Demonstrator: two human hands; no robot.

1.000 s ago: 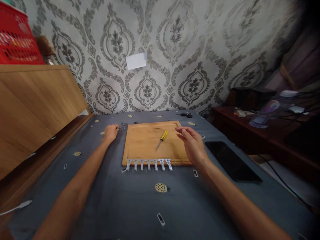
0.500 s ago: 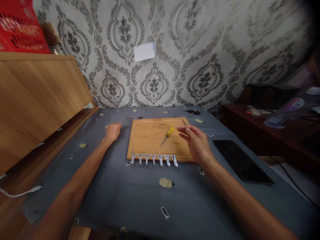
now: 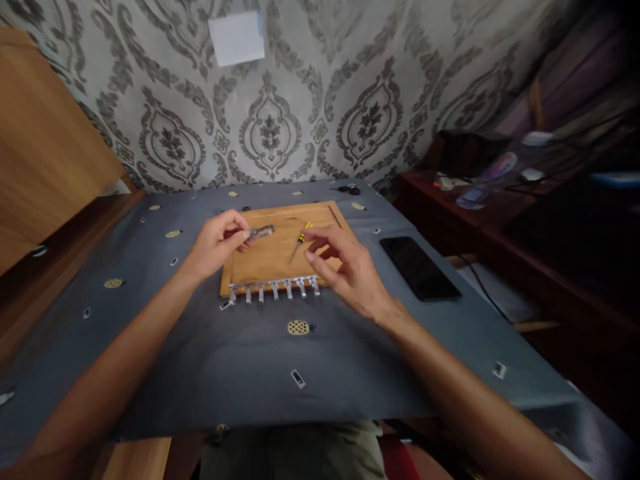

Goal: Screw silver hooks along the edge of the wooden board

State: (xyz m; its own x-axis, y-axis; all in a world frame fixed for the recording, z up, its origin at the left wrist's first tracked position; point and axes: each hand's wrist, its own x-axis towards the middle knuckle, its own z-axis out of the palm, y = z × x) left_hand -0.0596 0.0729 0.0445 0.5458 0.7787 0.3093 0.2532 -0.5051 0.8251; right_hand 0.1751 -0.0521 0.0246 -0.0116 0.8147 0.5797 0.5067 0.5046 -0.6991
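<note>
My left hand is closed in a pinch on a small silvery metal clip with a loop, perhaps a keychain, held above the left part of a wooden board. My right hand is open, its fingers curved and apart, over the board's right side. Beside its fingertips a screwdriver with a yellow and black handle lies on the board, partly hidden by the fingers. Along the board's near edge runs a row of metal hooks, several of them hanging over the edge.
A dark phone lies to the right on the grey cloth with pineapple prints. Black keys or a similar dark item lie at the back. On a side table at the right stands a tilted clear bottle. A wooden cabinet borders the left.
My left hand has lifted the metal clip from the cloth and brought it right, over the board. My right hand stays near the screwdriver, its fingers now more curved. The view has turned right and down.
</note>
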